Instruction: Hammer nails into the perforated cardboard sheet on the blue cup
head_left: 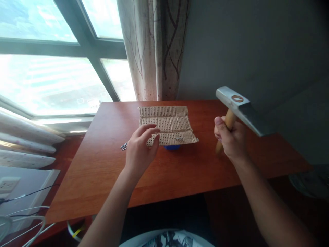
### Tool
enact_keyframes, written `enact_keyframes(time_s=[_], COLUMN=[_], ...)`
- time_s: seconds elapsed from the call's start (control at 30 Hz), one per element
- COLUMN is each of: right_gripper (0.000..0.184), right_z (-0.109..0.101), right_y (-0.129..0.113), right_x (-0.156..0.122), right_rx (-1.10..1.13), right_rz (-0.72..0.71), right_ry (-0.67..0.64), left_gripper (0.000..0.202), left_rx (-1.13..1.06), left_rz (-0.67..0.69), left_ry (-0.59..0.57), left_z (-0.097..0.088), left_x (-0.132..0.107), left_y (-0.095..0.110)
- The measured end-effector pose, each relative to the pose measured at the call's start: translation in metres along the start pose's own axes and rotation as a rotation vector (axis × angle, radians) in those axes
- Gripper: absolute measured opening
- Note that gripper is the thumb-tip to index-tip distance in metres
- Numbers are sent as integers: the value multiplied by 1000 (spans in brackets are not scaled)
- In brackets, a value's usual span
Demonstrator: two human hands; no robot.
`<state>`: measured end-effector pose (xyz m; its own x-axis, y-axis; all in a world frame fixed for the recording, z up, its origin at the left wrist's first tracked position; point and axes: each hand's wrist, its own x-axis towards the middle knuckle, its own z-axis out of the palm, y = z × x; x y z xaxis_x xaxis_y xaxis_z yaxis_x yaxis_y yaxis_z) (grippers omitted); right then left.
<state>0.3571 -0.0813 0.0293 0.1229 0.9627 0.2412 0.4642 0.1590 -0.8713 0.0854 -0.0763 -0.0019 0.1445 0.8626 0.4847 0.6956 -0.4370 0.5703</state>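
My right hand (232, 139) is wrapped round the wooden handle of a hammer (231, 99), raised above the right part of the table. The hammer's silver head points up and carries a round brown label. Over the near left part of a perforated cardboard sheet (164, 122), my left hand (142, 144) hovers with fingers curved and apart; I see nothing between them. Small metal pieces, perhaps nails or screws (179, 139), sit in a row at the sheet's near right. Beneath its front edge a blue object (172, 147) shows in part. Thin metal rods (124, 146) lie left of my left hand.
The reddish-brown wooden table (108, 178) reaches to a grey wall (246, 48) at the back. A window (51, 79) and a patterned curtain (154, 51) stand behind its left side. Cables (33, 212) and a wall socket (9, 185) are at lower left.
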Motion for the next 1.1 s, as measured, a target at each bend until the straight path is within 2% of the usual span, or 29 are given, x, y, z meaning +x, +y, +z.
enact_keyframes(time_s=[0.07, 0.13, 0.27, 0.37, 0.53, 0.73, 0.97, 1.1], right_gripper=[55, 56, 54, 53, 55, 58, 58, 56], right_z=[9, 16, 20, 17, 14, 19, 22, 22], right_y=[7, 12, 20, 22, 25, 30, 27, 27], right_x=[4, 7, 9, 9, 10, 14, 12, 13], right_rx=[127, 250, 395, 424, 478, 555, 570, 583], right_rz=[1, -11, -61, -73, -71, -97, -109, -122], right_ry=[161, 248, 294, 283, 214, 225, 198, 200], left_gripper=[19, 21, 24, 24, 25, 34, 35, 28], left_rx=[34, 135, 342, 427, 553, 778, 829, 701], left_rz=[-80, -156, -263, -268, -217, -145, -166, -201], left_ry=[77, 101, -80, -178, -300, -457, -564, -582], left_z=[-13, -25, -46, -54, -54, -47, -42, -44], left_x=[-4, -7, -12, -17, -25, -27, -26, -26], left_y=[-17, -40, -84, -101, -97, -83, -81, -76])
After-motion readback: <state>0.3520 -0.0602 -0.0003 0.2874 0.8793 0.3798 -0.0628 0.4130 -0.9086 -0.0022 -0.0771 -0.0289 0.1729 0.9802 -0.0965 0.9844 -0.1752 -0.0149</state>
